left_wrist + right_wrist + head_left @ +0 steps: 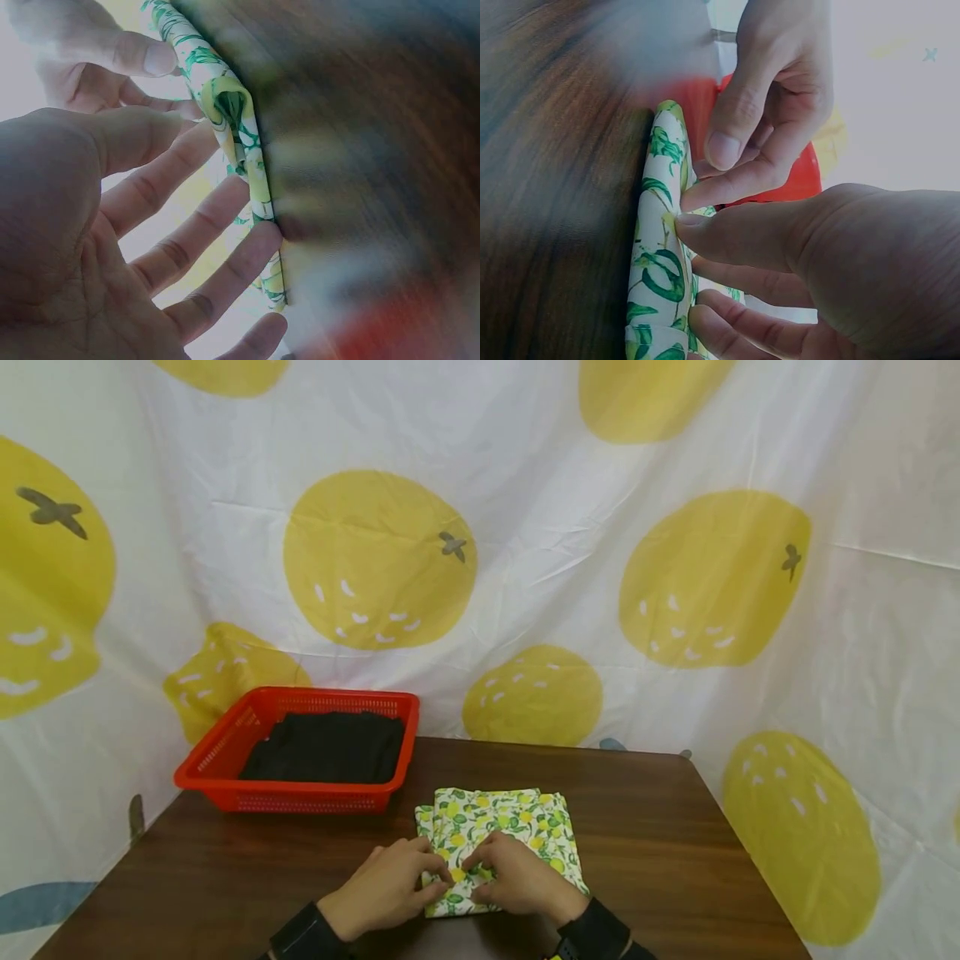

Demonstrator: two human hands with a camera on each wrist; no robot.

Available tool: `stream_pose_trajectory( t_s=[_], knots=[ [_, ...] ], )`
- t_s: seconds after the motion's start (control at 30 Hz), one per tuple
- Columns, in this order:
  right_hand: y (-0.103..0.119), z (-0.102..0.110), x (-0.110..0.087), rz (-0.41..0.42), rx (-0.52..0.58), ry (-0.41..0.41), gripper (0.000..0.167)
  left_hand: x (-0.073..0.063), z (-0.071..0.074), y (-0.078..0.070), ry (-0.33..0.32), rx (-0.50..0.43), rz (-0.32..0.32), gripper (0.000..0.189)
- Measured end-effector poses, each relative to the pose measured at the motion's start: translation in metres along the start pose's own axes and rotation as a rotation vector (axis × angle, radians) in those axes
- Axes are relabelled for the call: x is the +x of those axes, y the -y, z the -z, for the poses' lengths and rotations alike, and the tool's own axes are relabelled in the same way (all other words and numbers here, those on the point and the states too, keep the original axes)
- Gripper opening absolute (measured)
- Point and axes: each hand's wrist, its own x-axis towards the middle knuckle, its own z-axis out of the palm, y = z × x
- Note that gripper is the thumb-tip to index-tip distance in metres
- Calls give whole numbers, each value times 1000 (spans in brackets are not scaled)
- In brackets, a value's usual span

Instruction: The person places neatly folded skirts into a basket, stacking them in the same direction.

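A folded cloth (468,827) with a lemon-and-leaf print lies on the wooden table, in layers that do not quite line up. My left hand (393,881) is at its near left part, the fairly straight, spread fingertips touching the fabric. Close beside it, my right hand (521,877) rests its thumb and fingertips on the cloth's near part. In the left wrist view, the folded edge (259,176) shows a small open loop of fabric near the fingers. The right wrist view shows the thick rounded near fold (656,247) running along the table.
A red plastic basket (307,795) with perforated sides stands at the back left, with dark folded fabric (330,747) inside. Brown wooden table (660,843) surrounds the cloth. A white curtain (540,527) with a yellow fruit print hangs behind and at both sides.
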Motion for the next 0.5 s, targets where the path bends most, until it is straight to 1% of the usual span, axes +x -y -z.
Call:
stream_pose_trajectory(
  t_s=[0.1,0.2,0.33,0.43,0.5],
  knots=[
    [3,-2,-2,-9,8,-7,33,0,0,1,10,-12,14,9],
    [35,11,-11,-54,42,5,35,1,-1,0,14,-28,28,9],
    [34,12,-11,-62,60,-1,33,2,-1,-3,8,-38,35,10],
    [7,2,-6,-26,55,-22,33,3,-1,-3,3,-61,45,10],
    [16,8,-11,-14,49,-34,35,4,-3,-2,-8,-90,57,11]
  ],
)
